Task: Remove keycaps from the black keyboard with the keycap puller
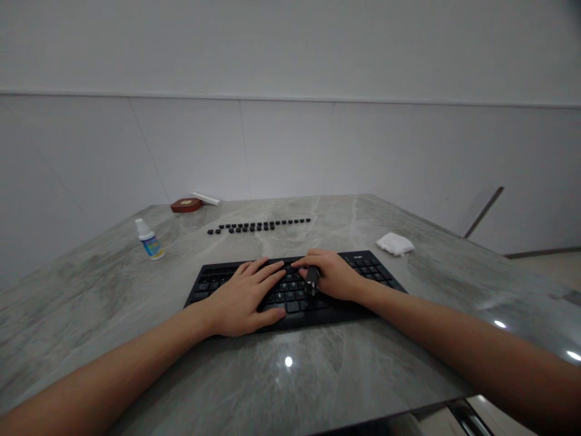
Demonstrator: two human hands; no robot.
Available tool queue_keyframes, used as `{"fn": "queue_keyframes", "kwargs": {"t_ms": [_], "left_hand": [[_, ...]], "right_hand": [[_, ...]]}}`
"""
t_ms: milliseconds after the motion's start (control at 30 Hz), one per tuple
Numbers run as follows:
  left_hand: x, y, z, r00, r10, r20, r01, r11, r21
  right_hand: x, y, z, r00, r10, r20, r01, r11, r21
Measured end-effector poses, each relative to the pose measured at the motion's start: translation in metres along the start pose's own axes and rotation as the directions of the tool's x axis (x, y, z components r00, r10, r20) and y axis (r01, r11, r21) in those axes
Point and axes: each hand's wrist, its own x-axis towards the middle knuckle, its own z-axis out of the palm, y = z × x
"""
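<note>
A black keyboard (299,321) lies on the marbled table, some of its keycaps off in the middle. My left hand (247,297) rests spread over its left and middle keys, fingers apart. Over the keys right of centre, my right hand (333,275) is closed around a short black tool (312,280) with a shiny end. Its fingertips are at the upper keys, and the tool's working tip is hidden. Behind the keyboard, loose black keycaps (258,226) are laid out in two rows.
A white spray bottle (151,240) with a blue label stands at the left. Folded white cloth (394,243) lies at the right. At the back left are a reddish-brown box (186,205) and a flat white object (206,198). A pale wall (290,151) rises behind the table (290,387).
</note>
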Motion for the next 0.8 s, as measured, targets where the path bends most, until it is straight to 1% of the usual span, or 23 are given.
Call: {"fn": "queue_keyframes", "kwargs": {"t_ms": [100,233,300,433,533,700,800], "left_hand": [[0.0,0.0,0.0,1.0,0.001,0.004,-0.001,1.0,0.008],[0.0,0.001,-0.001,1.0,-0.002,0.013,0.002,1.0,0.02],[0.0,0.001,-0.001,1.0,0.003,0.004,-0.003,1.0,0.022],[0.0,0.0,0.0,1.0,0.013,-0.019,-0.012,1.0,0.029],[0.0,0.0,0.0,1.0,0.015,-0.011,-0.015,0.999,0.034],[0.001,0.0,0.0,1.0,0.01,0.006,-0.011,0.999,0.034],[0.001,0.0,-0.001,1.0,0.007,0.016,-0.007,0.999,0.032]], "right_hand": [[0.001,0.002,0.002,1.0,0.02,0.002,-0.02,1.0,-0.002],[0.007,0.003,0.001,1.0,0.017,0.003,-0.017,1.0,0.012],[0.011,0.003,0.0,0.999,0.025,0.026,-0.025,0.999,0.03],[0.018,0.003,-0.002,0.991,0.096,0.098,-0.104,0.992,0.079],[0.021,0.004,-0.002,0.983,0.152,0.105,-0.165,0.978,0.126],[0.023,0.009,0.003,0.966,0.223,0.128,-0.251,0.927,0.279],[0.024,0.01,0.005,0.962,0.244,0.122,-0.27,0.918,0.29]]}}
